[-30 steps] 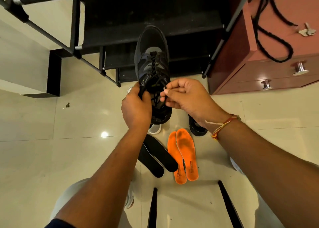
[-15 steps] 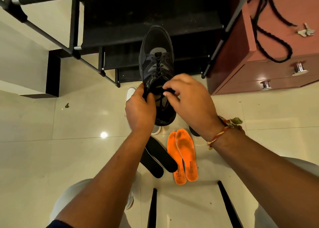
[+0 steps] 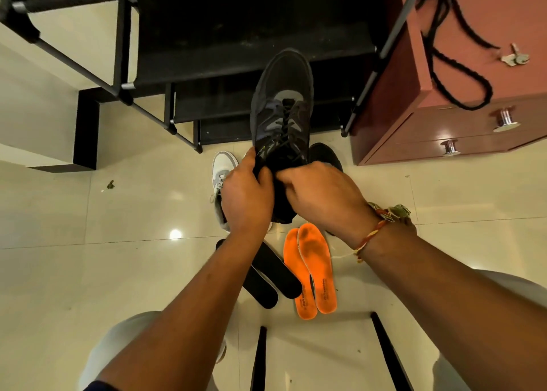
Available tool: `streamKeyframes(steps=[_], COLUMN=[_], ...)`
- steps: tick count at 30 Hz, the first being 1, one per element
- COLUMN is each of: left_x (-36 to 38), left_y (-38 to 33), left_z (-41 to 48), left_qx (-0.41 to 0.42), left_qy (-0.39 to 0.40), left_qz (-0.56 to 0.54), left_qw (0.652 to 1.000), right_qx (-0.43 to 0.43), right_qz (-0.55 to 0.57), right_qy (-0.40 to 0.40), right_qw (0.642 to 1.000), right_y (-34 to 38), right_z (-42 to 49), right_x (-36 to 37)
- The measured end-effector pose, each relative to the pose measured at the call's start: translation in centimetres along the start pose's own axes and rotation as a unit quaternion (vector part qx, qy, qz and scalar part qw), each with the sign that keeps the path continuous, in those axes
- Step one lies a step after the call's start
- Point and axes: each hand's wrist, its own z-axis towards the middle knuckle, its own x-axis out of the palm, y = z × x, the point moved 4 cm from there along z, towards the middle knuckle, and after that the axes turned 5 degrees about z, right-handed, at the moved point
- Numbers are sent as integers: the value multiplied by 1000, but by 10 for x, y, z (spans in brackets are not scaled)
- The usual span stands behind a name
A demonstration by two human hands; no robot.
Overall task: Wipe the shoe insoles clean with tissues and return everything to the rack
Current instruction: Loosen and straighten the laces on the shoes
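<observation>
A dark grey laced shoe [image 3: 281, 103] is held in the air, toe pointing away, in front of the black shoe rack [image 3: 207, 50]. My left hand [image 3: 247, 195] grips its collar on the left side. My right hand [image 3: 321, 192] curls over the shoe's opening, fingertips hidden at the tongue. On the floor below lie two orange insoles [image 3: 313, 269] side by side and two black insoles [image 3: 266, 278] to their left. No tissue is in view.
A white and grey shoe [image 3: 220, 174] and a black shoe [image 3: 324, 154] stand on the tiled floor under my hands. A reddish drawer cabinet [image 3: 444, 118] with a black cord and keys on top is at the right. Black stool legs [image 3: 259, 358] show near the bottom.
My right hand let go of the laces and moved down over the shoe's opening. The shoe shifted slightly right and away, uncovering the white shoe beneath.
</observation>
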Motion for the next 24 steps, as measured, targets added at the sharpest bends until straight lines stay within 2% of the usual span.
streamKeyframes(steps=[3, 5, 6, 8, 10, 13, 17, 19, 24], left_x=[0, 0, 1, 2, 4, 10, 31, 37, 42], left_y=[10, 13, 13, 13, 11, 10, 20, 27, 37], left_z=[5, 6, 5, 4, 3, 0, -1, -3, -7], left_qx=[-46, -66, -74, -82, -82, -66, -61, -80, -92], left_qy=[-5, -9, -10, -7, 3, 48, 219, 276, 295], left_qz=[-24, -37, -47, -71, -86, -76, -5, 9, 34], left_qw=[999, 997, 996, 994, 993, 994, 974, 958, 951], right_qx=[48, 118, 161, 237, 264, 282, 309, 332, 361], right_qz=[85, 141, 157, 175, 193, 183, 163, 174, 171], right_qy=[-151, -189, -161, -53, 19, 28, 46, 60, 55], right_qw=[984, 965, 961, 954, 945, 941, 936, 925, 915], right_y=[-8, -22, -30, -41, -47, -55, -70, -79, -109], right_z=[1, 3, 4, 7, 9, 12, 4, -1, 16], right_x=[-16, -17, -13, 2, 18, 29, 49, 70, 125])
